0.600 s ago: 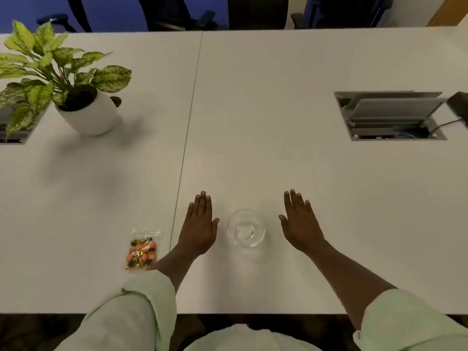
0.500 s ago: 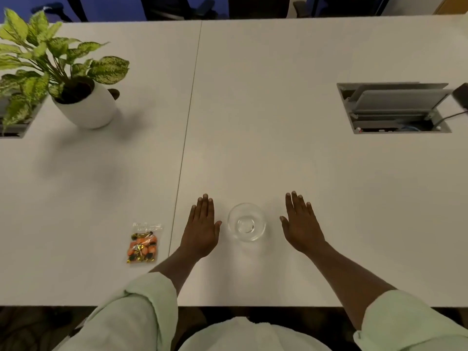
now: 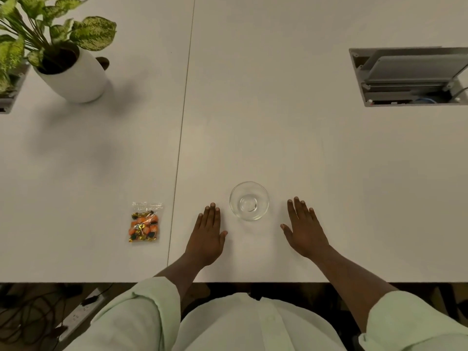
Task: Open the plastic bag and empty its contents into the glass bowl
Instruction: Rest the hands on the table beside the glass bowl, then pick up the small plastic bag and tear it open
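A small clear plastic bag with orange and dark wrapped pieces lies flat on the white table, sealed end pointing away from me. An empty glass bowl stands to its right. My left hand rests flat, palm down, between the bag and the bowl, touching neither. On the bowl's other side my right hand also lies flat with fingers apart. Both hands hold nothing.
A potted plant in a white pot stands at the far left. An open cable hatch is set into the table at the far right. A seam runs between two tabletops. The table's near edge is just below my wrists.
The view has tilted down, so the table's near edge and my lap show more. Both hands stay flat beside the bowl; bag and bowl have not moved.
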{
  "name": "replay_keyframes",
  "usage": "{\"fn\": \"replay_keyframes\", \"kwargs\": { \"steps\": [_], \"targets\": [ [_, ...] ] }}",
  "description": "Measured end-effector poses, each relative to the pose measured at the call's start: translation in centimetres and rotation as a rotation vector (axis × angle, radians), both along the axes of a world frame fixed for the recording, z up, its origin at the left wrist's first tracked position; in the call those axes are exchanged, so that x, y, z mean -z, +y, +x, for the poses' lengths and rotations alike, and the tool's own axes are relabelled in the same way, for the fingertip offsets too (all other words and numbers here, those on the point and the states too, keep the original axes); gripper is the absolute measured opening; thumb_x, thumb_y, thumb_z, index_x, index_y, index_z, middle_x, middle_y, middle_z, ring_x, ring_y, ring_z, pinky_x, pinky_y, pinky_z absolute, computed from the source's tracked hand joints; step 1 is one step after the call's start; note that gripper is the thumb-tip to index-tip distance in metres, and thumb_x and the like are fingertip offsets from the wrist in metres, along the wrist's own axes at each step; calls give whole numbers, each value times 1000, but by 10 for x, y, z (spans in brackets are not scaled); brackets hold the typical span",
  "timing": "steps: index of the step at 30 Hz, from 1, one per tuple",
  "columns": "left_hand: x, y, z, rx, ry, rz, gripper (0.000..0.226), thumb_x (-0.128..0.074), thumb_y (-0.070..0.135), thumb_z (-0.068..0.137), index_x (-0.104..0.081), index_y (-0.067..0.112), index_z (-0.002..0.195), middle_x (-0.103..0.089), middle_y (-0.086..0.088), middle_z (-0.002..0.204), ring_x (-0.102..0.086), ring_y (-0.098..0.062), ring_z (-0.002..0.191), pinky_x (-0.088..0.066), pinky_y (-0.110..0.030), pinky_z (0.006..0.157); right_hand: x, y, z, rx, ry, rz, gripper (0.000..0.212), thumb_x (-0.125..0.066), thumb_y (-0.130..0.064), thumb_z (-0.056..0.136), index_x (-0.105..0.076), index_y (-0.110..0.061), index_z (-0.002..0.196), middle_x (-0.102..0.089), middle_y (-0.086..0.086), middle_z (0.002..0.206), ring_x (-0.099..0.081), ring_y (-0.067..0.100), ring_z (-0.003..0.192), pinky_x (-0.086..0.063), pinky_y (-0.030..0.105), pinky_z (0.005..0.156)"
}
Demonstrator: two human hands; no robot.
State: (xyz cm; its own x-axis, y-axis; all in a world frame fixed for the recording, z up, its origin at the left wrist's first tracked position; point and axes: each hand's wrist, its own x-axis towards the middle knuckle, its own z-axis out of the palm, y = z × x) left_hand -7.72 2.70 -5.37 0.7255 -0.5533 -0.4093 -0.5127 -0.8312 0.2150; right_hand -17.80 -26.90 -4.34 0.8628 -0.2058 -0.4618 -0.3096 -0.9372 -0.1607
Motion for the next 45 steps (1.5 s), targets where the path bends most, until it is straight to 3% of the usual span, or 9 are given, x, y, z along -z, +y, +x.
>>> {"fn": "replay_keyframes", "kwargs": {
  "steps": [6, 11, 14, 17, 22, 30, 38, 45],
  "targets": [
    [-1, -3, 2, 8, 39, 28, 69, -22, 42, 105, -8, 2, 158, 5, -17, 167, 2, -30, 156, 0, -40, 127, -1, 4, -3, -17, 77, -24, 73, -30, -50, 107, -8, -11, 164, 6, 16, 172, -5, 32, 160, -10, 45, 129],
    [-9, -10, 13, 24, -5, 18, 65, -26, 45, 104, -32, 1, 152, -20, -21, 164, -21, -32, 152, -9, -41, 126, -8, 6, 9, 14, 77, -27, 69, -39, -48, 105, -22, -11, 161, -10, 18, 171, -22, 34, 156, -27, 44, 123],
    [-14, -13, 26, 43, -30, -3, 58, -30, 46, 104, -54, 3, 136, -42, -20, 152, -43, -33, 137, -21, -42, 122, -17, 9, 20, 76, 61, -16, 67, -42, -44, 104, -24, -14, 160, -18, 15, 170, -38, 35, 147, -40, 45, 112],
    [-20, -16, 40, 60, -65, -30, 53, -34, 47, 103, -65, 6, 116, -59, -15, 127, -57, -33, 113, -30, -40, 113, -26, 14, 34, 164, -1, -5, 63, -44, -38, 104, -28, -13, 159, -27, 14, 166, -47, 36, 138, -45, 46, 105],
    [-31, -14, 58, 34, -88, -78, 51, -38, 46, 102, -67, 6, 114, -63, -14, 118, -58, -32, 112, -28, -42, 115, -43, 26, 60, 217, -146, 20, 60, -47, -33, 104, -33, -10, 157, -36, 17, 160, -46, 38, 138, -43, 49, 106],
    [-46, 7, 83, -165, -95, -158, 50, -41, 46, 102, -68, 5, 110, -65, -16, 114, -60, -34, 107, -37, -41, 103, -65, 70, 101, 92, -320, 83, 69, -51, -38, 102, -28, -11, 160, -25, 19, 167, -27, 36, 153, -28, 47, 120],
    [-56, 66, 101, -389, -166, -168, 51, -48, 42, 100, -65, -1, 121, -62, -22, 123, -57, -38, 114, -38, -42, 103, -66, 139, 135, -27, -372, 134, 74, -51, -41, 101, -22, -13, 162, -20, 17, 169, -23, 36, 155, -23, 46, 123],
    [-55, 129, 101, -657, -132, -125, 58, -51, 43, 99, -51, -3, 134, -49, -26, 137, -52, -41, 121, -39, -45, 102, -63, 203, 153, -4, -343, 261, 75, -53, -41, 101, -23, -10, 162, -23, 18, 168, -25, 35, 154, -29, 49, 121]
  ]
}}
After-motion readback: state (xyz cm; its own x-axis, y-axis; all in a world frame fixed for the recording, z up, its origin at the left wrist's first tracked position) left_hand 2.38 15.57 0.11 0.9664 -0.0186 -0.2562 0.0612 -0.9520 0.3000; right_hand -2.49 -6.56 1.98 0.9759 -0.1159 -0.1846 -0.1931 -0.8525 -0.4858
